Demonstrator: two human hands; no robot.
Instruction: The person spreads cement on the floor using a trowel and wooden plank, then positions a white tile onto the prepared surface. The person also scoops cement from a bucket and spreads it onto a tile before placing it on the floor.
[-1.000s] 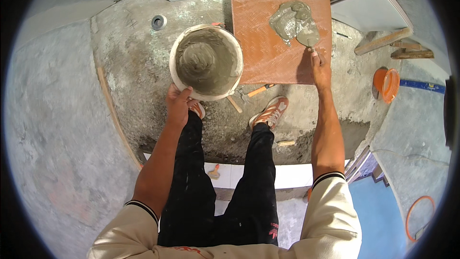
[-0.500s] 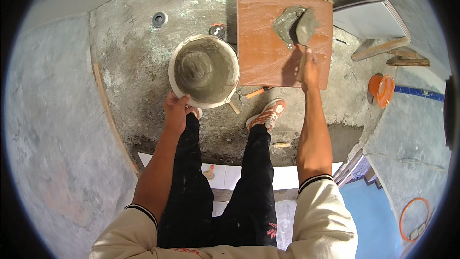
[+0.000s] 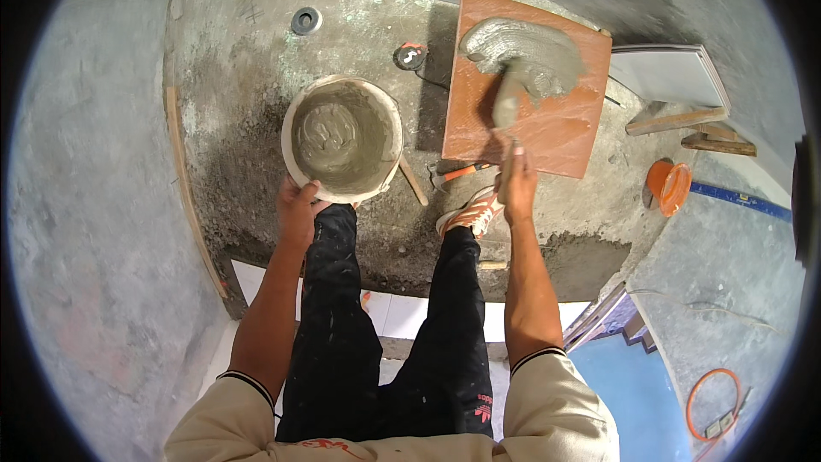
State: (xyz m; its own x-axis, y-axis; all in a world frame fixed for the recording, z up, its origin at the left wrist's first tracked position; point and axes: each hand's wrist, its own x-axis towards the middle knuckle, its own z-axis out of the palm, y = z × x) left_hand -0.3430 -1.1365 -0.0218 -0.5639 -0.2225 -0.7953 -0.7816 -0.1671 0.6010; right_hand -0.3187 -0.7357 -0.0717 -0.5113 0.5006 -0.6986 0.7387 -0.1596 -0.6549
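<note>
My left hand [image 3: 298, 216] is closed on the near rim of a white bucket [image 3: 390, 181], its thumb over the edge. Wet grey mortar [image 3: 333, 133] lines the inside of the bucket. In my right hand [image 3: 517, 184] is the handle of a trowel [image 3: 508, 101], its mortar-coated blade slightly blurred. The blade is at the near edge of a thick patch of mortar [image 3: 534, 56] on a reddish-brown tile [image 3: 564, 141]. Part of the handle is hidden by my fingers.
A hammer [image 3: 457, 174] lies by the tile's near edge, with a wooden handle [image 3: 414, 182] beside the bucket. A tape measure [image 3: 410, 56] and a round roll [image 3: 305, 21] lie farther off. At right are wood pieces [image 3: 676, 121], an orange container [image 3: 669, 186] and a blue level [image 3: 740, 201].
The mortar patch on the tile is larger and spreads wider. My right hand and trowel have moved left and nearer me. In the picture, the bucket has shifted left and the tile right.
</note>
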